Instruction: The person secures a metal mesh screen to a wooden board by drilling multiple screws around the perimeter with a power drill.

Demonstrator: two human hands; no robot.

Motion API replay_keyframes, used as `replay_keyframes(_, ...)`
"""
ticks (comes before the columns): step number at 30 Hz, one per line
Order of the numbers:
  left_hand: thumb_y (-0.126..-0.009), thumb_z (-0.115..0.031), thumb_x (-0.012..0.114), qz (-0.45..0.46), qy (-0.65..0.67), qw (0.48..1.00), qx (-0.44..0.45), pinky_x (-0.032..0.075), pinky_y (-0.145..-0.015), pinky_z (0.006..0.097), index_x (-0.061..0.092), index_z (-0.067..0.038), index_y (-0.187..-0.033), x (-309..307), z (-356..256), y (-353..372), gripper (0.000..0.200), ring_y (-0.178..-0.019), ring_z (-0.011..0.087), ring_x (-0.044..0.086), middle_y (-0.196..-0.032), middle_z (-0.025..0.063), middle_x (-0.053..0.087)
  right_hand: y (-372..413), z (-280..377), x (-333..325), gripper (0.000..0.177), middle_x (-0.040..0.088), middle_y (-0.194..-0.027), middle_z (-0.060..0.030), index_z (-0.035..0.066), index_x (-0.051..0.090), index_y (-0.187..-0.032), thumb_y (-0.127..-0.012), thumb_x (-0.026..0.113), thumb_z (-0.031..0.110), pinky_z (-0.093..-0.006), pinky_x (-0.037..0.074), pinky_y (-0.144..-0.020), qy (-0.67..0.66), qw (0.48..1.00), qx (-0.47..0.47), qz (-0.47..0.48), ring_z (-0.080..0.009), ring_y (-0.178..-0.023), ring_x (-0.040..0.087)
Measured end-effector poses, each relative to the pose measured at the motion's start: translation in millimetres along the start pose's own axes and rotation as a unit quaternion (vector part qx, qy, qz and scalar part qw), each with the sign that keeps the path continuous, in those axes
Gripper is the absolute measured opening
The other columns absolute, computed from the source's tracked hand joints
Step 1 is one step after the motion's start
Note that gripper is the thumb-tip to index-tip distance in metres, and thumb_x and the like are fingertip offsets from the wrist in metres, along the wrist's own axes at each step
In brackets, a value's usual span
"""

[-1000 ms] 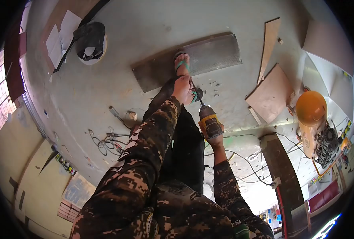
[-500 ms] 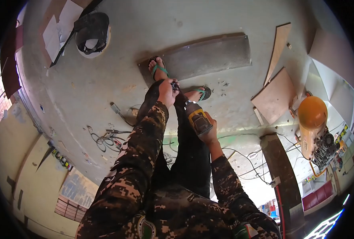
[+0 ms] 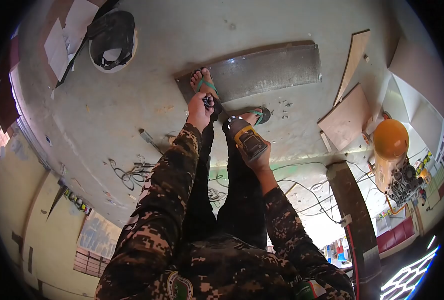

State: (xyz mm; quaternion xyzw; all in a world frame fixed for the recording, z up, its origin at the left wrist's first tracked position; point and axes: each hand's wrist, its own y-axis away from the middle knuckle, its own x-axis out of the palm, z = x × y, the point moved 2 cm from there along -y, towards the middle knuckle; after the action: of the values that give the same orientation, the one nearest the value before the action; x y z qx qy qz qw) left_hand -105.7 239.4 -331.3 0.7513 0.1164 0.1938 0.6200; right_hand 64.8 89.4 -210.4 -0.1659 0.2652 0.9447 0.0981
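Note:
My right hand (image 3: 262, 159) grips a yellow and black cordless drill (image 3: 249, 140), its nose pointing up and away from me, toward my feet. My left hand (image 3: 200, 112) is closed around several small dark, shiny pieces (image 3: 209, 102), too small to name surely. It is held above my leg, near the foot in a green-strapped flip-flop (image 3: 208, 86). That foot rests on the left end of a long grey metal panel (image 3: 272, 70) on the floor. A gap lies between the drill's nose and my left hand.
Small loose pieces (image 3: 286, 104) are scattered right of my other foot. Cables (image 3: 129, 175) coil on the left. On the right are wooden boards (image 3: 349, 117), an orange-tanked compressor (image 3: 391, 140) and a dark beam (image 3: 354, 210). A black welding helmet (image 3: 113, 40) lies at upper left.
My left hand has shifted left and slightly up, away from the drill. The drill has moved a little up and its nose has swung left. My legs are farther apart.

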Motion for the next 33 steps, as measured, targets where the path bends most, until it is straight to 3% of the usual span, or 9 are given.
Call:
replay_keyframes(2,-0.096,-0.021,0.055,-0.002,-0.003,1.000,0.001,0.042,-0.049,0.0264,0.059,-0.010,-0.090,-0.4,-3.9,-1.8,0.014,-0.063,0.0140,0.058,-0.075,0.0008,0.059,-1.8,-2.8,4.7,0.035,0.072,-0.090,-0.0091,0.004,0.068,-0.099,-0.071,0.084,0.017,-0.0316,0.057,-0.072,-0.027,0.999,0.023,-0.001,-0.0254,-0.080,0.073)
replay_keyframes(17,-0.092,-0.022,0.058,0.006,-0.034,0.999,-0.004,0.041,-0.048,0.0262,0.057,-0.012,-0.085,4.6,-32.4,-7.9,0.013,-0.065,0.0152,0.059,-0.074,0.0016,0.059,-15.1,15.8,10.4,0.033,0.071,-0.093,-0.0104,0.007,0.068,-0.101,-0.071,0.080,0.014,-0.0347,0.057,-0.073,0.033,0.997,-0.074,0.020,-0.0295,-0.082,0.072)
replay_keyframes(33,-0.097,-0.024,0.054,0.020,-0.017,1.000,0.003,0.041,-0.048,0.0259,0.057,-0.011,-0.089,6.9,-15.9,-6.9,0.016,-0.062,0.0137,0.058,-0.074,0.0020,0.060,-5.0,3.2,1.8,0.036,0.071,-0.093,-0.0099,0.007,0.067,-0.103,-0.071,0.081,0.015,-0.0358,0.058,-0.072,0.034,0.998,-0.042,0.008,-0.0305,-0.082,0.072)
